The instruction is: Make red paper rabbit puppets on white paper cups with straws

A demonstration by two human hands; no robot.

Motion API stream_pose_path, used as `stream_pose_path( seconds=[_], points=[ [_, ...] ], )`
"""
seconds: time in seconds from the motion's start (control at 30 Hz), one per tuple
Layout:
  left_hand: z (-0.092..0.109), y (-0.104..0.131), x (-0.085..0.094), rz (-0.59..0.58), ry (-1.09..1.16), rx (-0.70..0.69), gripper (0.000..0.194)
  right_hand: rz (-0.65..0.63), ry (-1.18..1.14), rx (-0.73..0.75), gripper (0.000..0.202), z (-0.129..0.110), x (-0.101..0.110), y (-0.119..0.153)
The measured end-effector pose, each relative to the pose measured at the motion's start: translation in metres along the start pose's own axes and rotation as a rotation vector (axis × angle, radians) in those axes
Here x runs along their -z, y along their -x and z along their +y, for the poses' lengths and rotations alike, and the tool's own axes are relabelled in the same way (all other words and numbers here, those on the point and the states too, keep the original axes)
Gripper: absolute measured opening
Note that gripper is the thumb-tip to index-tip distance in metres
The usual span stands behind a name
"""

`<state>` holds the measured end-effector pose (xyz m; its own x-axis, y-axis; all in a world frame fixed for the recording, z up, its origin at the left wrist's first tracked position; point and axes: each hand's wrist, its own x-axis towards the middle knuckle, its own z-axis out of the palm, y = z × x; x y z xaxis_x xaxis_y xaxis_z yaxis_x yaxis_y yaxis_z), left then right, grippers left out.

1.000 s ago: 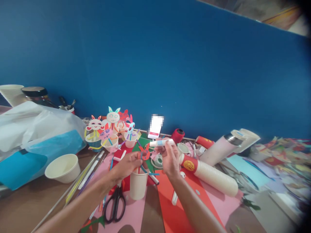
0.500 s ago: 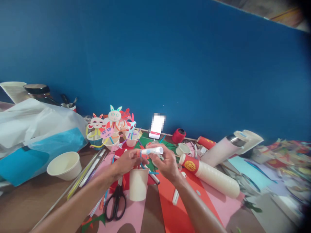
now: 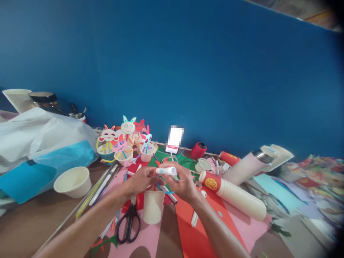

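My right hand (image 3: 181,181) is closed around a white tube (image 3: 167,171), like a glue stick, whose round end faces right. Close beside it, my left hand (image 3: 143,180) has its fingers pinched at the tube's left side; what they hold is too small to make out. Just below the hands stands a white paper cup (image 3: 153,208) with red and blue strips sticking up from it. Black-handled scissors (image 3: 129,222) lie left of the cup on pink and red paper.
Decorated animal-face cups (image 3: 124,154) stand behind to the left. A phone (image 3: 175,139) leans near the blue wall. An empty bowl (image 3: 73,182) is at left. Stacked cups (image 3: 239,199) and a bottle (image 3: 242,168) lie at right, near red spool (image 3: 199,150).
The white tube has shifted slightly left and down and now points more toward the camera. My right hand has moved a little left with it, closer to my left fingers. The view has shifted slightly.
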<state>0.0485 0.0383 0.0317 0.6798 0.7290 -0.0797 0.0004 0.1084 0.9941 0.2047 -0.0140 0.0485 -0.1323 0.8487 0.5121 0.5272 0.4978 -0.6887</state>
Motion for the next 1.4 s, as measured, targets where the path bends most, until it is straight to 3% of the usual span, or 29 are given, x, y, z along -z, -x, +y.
stream_pose_path(
  seconds=[0.3,0.63,1.0,1.23,1.4],
  points=[
    [0.003,0.001,-0.001,-0.011,-0.02,-0.034,0.02,-0.034,0.041,0.08,0.023,0.002,-0.005,0.001],
    [-0.008,-0.004,0.004,-0.024,-0.136,-0.032,0.023,-0.014,0.174,0.167,0.023,0.008,-0.007,0.003],
    [0.013,0.002,-0.002,0.054,-0.131,0.059,0.015,-0.058,0.191,0.139,0.022,0.006,-0.002,0.002],
    [0.001,-0.002,0.001,0.019,-0.183,0.017,0.022,-0.036,0.156,0.175,0.023,0.007,-0.007,0.003],
    [-0.007,-0.005,0.004,-0.045,-0.189,-0.096,0.026,-0.034,0.173,0.203,0.023,0.006,-0.009,0.004]
  ],
)
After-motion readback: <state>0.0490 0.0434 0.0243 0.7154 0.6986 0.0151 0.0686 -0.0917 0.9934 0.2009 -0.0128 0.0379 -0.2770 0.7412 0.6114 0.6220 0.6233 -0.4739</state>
